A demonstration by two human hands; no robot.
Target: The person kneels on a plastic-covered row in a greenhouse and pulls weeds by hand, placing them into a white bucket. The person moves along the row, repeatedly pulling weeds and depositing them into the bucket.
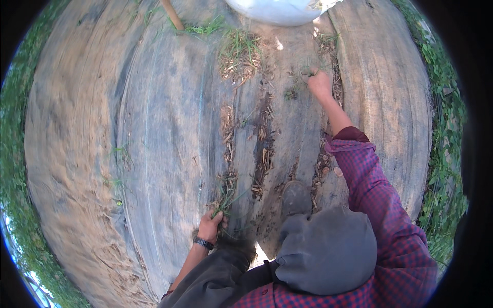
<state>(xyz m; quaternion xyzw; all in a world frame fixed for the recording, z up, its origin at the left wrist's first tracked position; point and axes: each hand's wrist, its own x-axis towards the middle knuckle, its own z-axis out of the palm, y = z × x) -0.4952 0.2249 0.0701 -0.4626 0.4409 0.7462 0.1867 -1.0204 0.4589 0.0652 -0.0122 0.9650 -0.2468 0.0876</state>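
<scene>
My left hand [211, 226], with a dark band on its wrist, is closed around a bunch of long green grass weeds [227, 200] at the lower middle, close to my knee. Out ahead at the upper right, my right hand [319, 81] pinches some thin green weeds [312, 72]; they are blurred. A small loose weed clump [291, 92] lies just left of that hand on the grey ground cover fabric [173, 115]. A larger grass tuft [240, 44] stands in wood chips further left.
A shiny rounded container [285, 9] stands at the top edge, with a wooden stake [172, 15] to its left. Strips of wood chips [265, 142] run between the fabric sheets. My boot [296, 198] rests on the fabric. Leafy green plants [443, 154] border both sides.
</scene>
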